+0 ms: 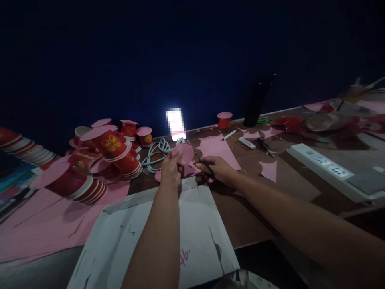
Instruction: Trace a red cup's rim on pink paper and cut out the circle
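Observation:
My left hand (170, 170) pinches a round piece of pink paper (184, 153) and holds it up over the brown table (255, 200). My right hand (217, 168) grips a pair of black-handled scissors (201, 157), whose blades reach into the edge of the pink piece. Both hands hover above the far edge of a white cardboard sheet (156, 241) lying in front of me. A smaller pink offcut (190, 170) hangs between the two hands.
Red paper cups (102, 156) capped with pink discs pile at the left on pink paper sheets (45, 224). A lit phone (175, 124), a pale cable (156, 151), a pink sheet (218, 150), a glue stick (247, 143), a dark bottle (258, 100) and a white power strip (325, 166) surround the hands.

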Demonstrator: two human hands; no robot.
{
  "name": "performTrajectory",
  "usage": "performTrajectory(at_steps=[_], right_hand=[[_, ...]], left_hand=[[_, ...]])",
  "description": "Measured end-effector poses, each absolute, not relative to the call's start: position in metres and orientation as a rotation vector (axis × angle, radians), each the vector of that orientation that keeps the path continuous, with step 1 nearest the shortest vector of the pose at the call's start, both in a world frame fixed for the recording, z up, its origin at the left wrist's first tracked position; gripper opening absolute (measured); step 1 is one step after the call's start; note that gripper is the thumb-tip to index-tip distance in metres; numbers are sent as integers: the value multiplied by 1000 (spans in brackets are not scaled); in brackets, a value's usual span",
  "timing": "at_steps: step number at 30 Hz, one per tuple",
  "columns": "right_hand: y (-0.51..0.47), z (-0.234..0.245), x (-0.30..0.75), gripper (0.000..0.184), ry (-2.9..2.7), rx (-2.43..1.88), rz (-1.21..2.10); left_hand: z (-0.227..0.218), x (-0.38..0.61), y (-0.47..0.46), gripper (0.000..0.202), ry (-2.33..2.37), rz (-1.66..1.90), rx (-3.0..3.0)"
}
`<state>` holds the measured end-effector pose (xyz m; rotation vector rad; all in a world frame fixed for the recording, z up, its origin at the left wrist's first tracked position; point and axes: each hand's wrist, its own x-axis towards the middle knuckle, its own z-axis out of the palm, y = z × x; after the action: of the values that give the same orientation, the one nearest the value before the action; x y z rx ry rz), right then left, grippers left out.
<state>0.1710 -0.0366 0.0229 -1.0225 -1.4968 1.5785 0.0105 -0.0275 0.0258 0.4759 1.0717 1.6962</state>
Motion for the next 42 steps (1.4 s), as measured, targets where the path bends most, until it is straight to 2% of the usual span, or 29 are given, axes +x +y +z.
performTrajectory(at_steps=[4,14,33,42], right_hand=[[-37,23,170,47,-1490,-1023,1572],[-38,22,172,49,-1533,-1025,1555],[-37,22,171,51,-1507,-1021,1556],[-37,23,171,46,-1507,-1045,1537]], left_hand=[[22,9,-26,45,1088,1682,506],[29,12,-28,38,1112,1741,417],[29,12,-28,41,1145,1736,445],[26,10,-26,40,1151,1719,441]])
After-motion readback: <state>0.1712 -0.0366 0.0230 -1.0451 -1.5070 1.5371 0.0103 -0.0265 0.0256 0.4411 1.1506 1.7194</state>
